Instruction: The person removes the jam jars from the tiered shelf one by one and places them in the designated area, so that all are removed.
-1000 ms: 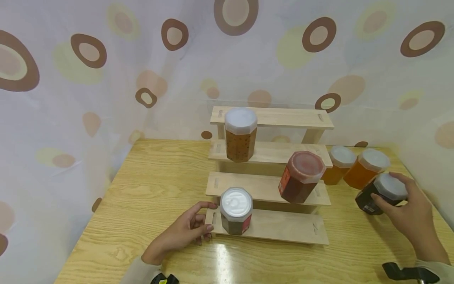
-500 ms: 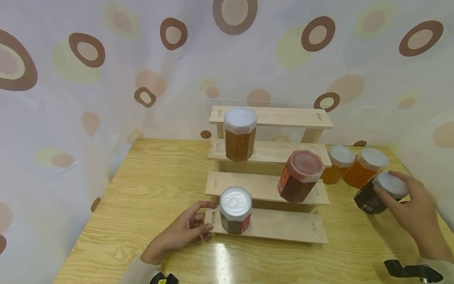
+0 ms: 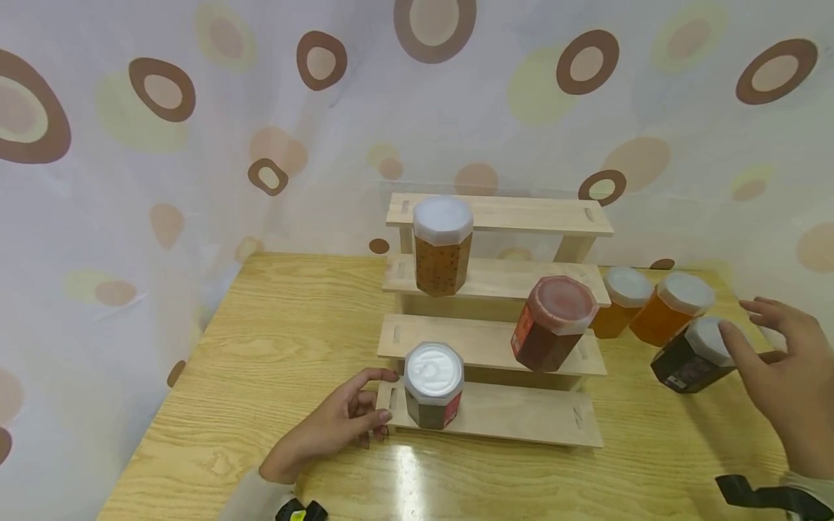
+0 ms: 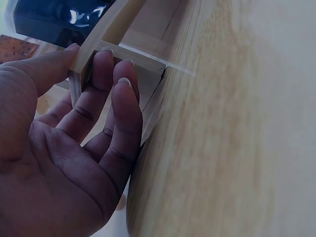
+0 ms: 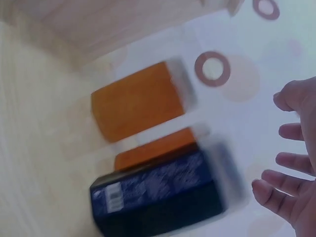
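Observation:
My left hand (image 3: 335,423) grips the left end of the bottom board of a stepped wooden display rack (image 3: 521,414). In the left wrist view the thumb lies over the board (image 4: 121,24) and the fingers curl beneath it. At the right, a dark jar with a white lid (image 3: 691,362) stands on the table. Beside its lid is my right hand (image 3: 791,369), fingers spread and holding nothing. The right wrist view shows a gap between those fingers (image 5: 291,180) and the dark jar (image 5: 158,197).
Two orange jars, one nearer (image 3: 664,318) and one farther (image 3: 612,318), stand behind the dark jar. The rack bears a speckled amber jar (image 3: 441,268), a red jar (image 3: 547,340) and a grey-dark jar (image 3: 433,405). A patterned curtain (image 3: 326,145) hangs behind the table (image 3: 260,347).
My right hand has let go of the dark jar and moved off to the right, its fingers opening. The jar stays where it was. The left hand keeps its grip on the rack.

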A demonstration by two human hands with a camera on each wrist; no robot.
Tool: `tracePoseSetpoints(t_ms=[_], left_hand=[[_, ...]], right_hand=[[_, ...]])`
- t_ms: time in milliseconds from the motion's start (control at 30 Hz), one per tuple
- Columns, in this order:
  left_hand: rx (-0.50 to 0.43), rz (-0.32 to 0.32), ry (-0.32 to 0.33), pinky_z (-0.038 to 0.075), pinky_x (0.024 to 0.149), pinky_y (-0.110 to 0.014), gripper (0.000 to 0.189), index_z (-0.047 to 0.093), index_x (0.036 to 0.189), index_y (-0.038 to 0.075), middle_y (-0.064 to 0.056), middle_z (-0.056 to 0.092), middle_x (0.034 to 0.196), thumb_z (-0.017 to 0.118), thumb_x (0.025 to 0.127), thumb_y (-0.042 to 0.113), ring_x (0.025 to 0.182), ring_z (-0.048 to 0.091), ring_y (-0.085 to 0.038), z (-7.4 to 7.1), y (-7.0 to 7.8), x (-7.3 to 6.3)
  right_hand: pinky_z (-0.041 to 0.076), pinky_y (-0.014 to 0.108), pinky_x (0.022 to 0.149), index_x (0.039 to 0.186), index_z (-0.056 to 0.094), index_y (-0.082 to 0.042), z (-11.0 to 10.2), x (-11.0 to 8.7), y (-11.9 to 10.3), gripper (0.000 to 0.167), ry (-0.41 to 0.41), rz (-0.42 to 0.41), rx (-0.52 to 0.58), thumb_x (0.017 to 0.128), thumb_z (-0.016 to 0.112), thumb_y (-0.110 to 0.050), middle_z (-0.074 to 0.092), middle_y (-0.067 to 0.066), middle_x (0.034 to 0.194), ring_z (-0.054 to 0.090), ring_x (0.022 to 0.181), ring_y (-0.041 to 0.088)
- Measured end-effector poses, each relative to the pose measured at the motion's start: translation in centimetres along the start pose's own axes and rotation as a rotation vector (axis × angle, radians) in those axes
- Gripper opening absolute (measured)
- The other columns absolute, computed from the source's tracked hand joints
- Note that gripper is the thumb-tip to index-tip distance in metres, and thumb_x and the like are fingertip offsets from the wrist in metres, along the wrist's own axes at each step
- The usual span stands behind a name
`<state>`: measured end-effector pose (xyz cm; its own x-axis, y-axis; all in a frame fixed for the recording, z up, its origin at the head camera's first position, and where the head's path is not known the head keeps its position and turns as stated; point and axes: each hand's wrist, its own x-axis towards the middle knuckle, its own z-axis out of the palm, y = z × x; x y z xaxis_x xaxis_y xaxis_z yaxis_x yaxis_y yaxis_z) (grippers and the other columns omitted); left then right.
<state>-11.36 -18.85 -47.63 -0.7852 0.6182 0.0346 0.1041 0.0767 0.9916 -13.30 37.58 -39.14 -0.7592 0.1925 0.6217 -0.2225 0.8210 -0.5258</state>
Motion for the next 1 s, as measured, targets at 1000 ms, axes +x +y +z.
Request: tracePoseSetpoints(t_ms=[1000], left_hand=[[0.008,0.021,-0.007,0.054,0.055,-0.025,0.048,0.040,0.147,0.003,-0.025,0.065,0.083,0.061,0.104,0.004,0.073,0.068,-0.020,0.0,0.0,0.0]], right_hand=[[0.045,0.005,0.074,0.152,0.049,-0.009,2.0,5.9,-14.1,0.078,-0.232,-0.308,0.293,0.083,0.077,0.012,0.057,-0.011,0.140,0.061,0.105,-0.005]])
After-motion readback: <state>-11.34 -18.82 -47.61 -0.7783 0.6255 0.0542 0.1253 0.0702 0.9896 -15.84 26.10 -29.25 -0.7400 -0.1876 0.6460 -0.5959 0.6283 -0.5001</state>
